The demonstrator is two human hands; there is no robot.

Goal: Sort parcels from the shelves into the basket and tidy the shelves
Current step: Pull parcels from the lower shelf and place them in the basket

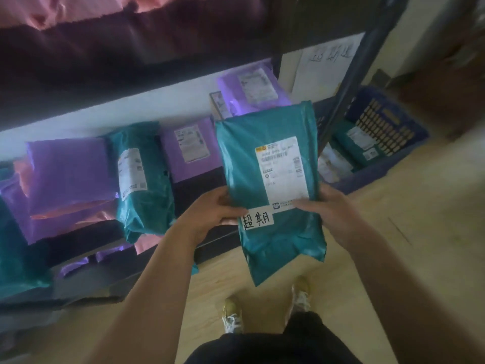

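Parcel: teal plastic mailer parcel point(244, 164), off the shelf, in the air above light wooden floor point(393, 232), printed label face up, white handwritten sticker point(258, 219) on its lower half.
Left hand: left hand point(210, 214) curled round the parcel's left edge, thumb on top just beside the sticker.
Right hand: right hand point(325, 214) curled round the right edge, fingers over the label's lower corner.
Long axis: away from the body, far end toward the shelf, near end hanging loose below both hands.
Basket: blue perforated plastic basket point(385, 130) on the floor, right of and beyond the parcel, past the dark shelf upright point(343, 101); teal parcels already inside.
Nearer hand: right, on the basket side; left well apart from it.
Shelf: dark metal shelf point(194, 185) left of and behind the held parcel, purple plastic mailers point(70, 169) and teal ones lying on it, some overlapping.
Next move, as judged: rightward swing clear of the upright, then down into the basket; upright the likely snag.
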